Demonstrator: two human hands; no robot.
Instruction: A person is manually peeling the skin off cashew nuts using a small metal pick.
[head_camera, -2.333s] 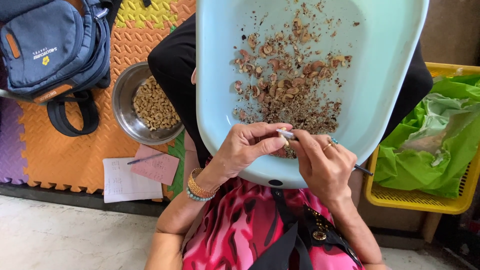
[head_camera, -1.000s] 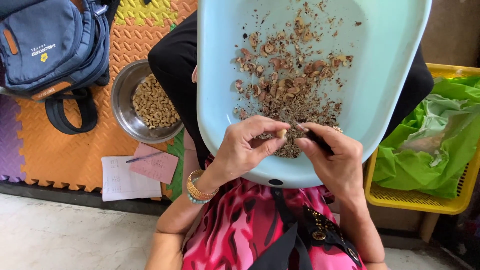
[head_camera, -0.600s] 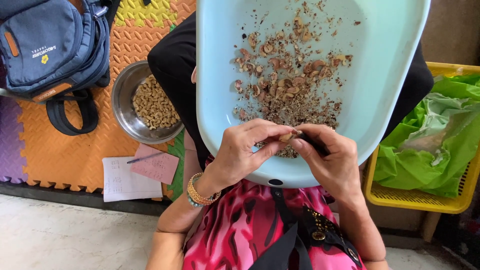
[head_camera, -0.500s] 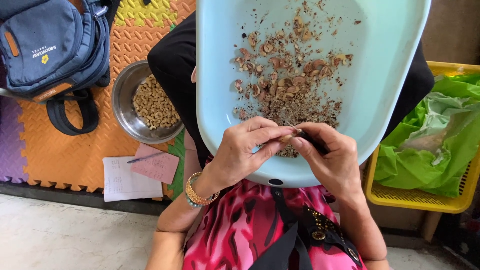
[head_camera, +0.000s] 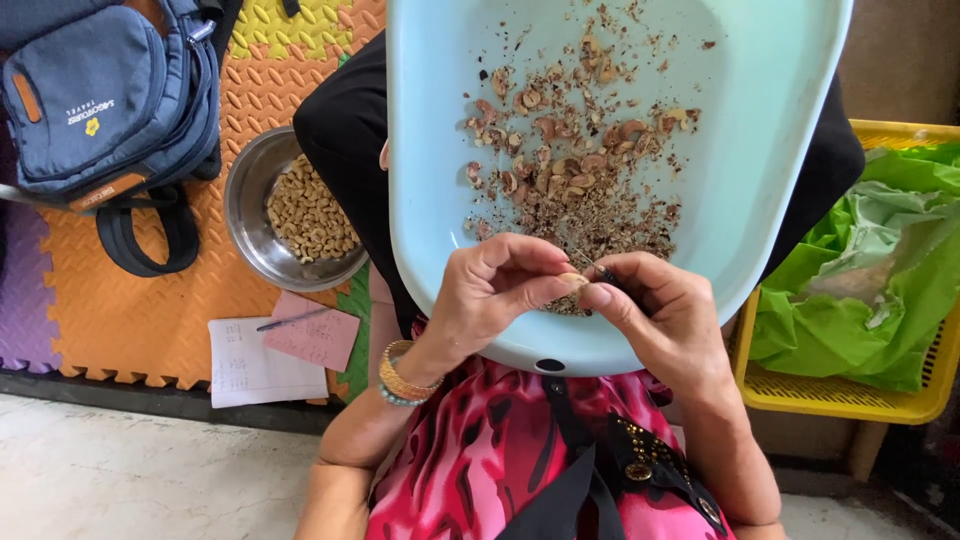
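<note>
Head view: left hand pinches cashew, right hand grips small blade; scrape shallow, over the near basin rim.

Backpack: blue, laid on the foam mat at upper left, black strap looped below it.
Foam mat: orange interlocking tiles, purple and yellow tiles at the edges.
Steel bowl: set on the mat, filled with pale kernels.
Papers: white sheet overlapped by a pink slip, placed below the bowl.
Yellow basket: positioned at right, lined with a green plastic bag.
</note>
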